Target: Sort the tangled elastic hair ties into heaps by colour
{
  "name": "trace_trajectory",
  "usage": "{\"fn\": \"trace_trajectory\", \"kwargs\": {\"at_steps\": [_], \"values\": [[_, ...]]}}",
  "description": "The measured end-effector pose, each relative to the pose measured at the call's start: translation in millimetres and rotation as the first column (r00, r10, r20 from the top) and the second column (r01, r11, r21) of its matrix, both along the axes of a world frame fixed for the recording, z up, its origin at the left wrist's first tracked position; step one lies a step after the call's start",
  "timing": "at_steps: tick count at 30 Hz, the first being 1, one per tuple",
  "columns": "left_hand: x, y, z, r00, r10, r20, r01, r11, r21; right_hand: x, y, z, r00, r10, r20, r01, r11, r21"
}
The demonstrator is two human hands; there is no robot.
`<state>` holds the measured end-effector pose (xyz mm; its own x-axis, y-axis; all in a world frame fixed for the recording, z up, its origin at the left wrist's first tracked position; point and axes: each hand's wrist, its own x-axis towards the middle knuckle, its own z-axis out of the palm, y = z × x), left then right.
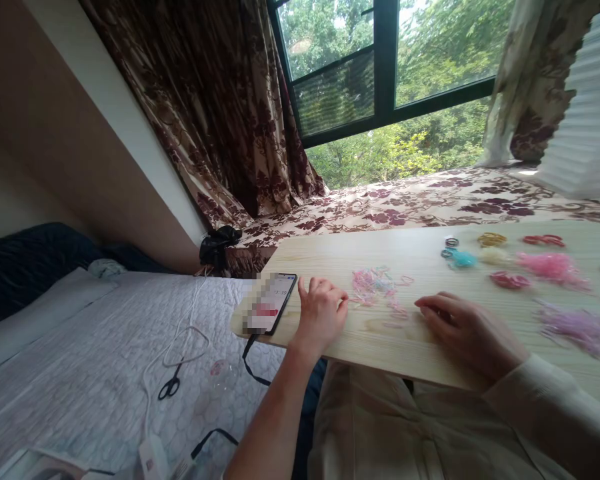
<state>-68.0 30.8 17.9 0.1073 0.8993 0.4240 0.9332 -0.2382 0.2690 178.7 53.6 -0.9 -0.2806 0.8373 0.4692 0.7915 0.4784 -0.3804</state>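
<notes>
My left hand (324, 310) rests on the pale wooden tabletop (315, 257), fingers apart and slightly bent, with nothing seen in it. A phone (276, 308) lies just to its left near the table's rounded corner. To the right of that hand is a loose pile of small pastel elastic bands (373, 283), pink, white and bluish, with a few strays around it. My right hand (465, 333) lies on the board at the other side of this pile, fingers extended and close together. Its palm side is hidden.
On the right are a pink heap (555, 268), a lilac heap (583, 332), a turquoise bundle (463, 259), yellow bands (492, 239) and red bands (543, 241). Black scissors (170, 387) and white cables (173, 340) lie on the bed (95, 353). A window stands ahead.
</notes>
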Motion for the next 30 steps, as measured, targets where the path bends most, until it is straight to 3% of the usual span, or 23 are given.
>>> {"fn": "trace_trajectory", "kwargs": {"at_steps": [12, 21, 30], "values": [[5.9, 0.4, 2.9, 0.999, -0.034, -0.008, 0.032, 0.985, -0.168, 11.5, 16.3, -21.1, 0.998, 0.033, -0.049, -0.034, 0.999, -0.026], [4.3, -2.0, 4.5, 0.999, -0.033, -0.003, 0.032, 0.988, -0.154, 0.3, 5.1, -1.1, 1.000, 0.017, 0.003, -0.017, 0.999, -0.034], [12.6, 6.5, 2.9, 0.999, -0.013, -0.030, 0.009, 0.992, -0.129, -0.6, 2.0, -1.1, 0.999, 0.003, 0.044, -0.001, 0.999, -0.032]]}}
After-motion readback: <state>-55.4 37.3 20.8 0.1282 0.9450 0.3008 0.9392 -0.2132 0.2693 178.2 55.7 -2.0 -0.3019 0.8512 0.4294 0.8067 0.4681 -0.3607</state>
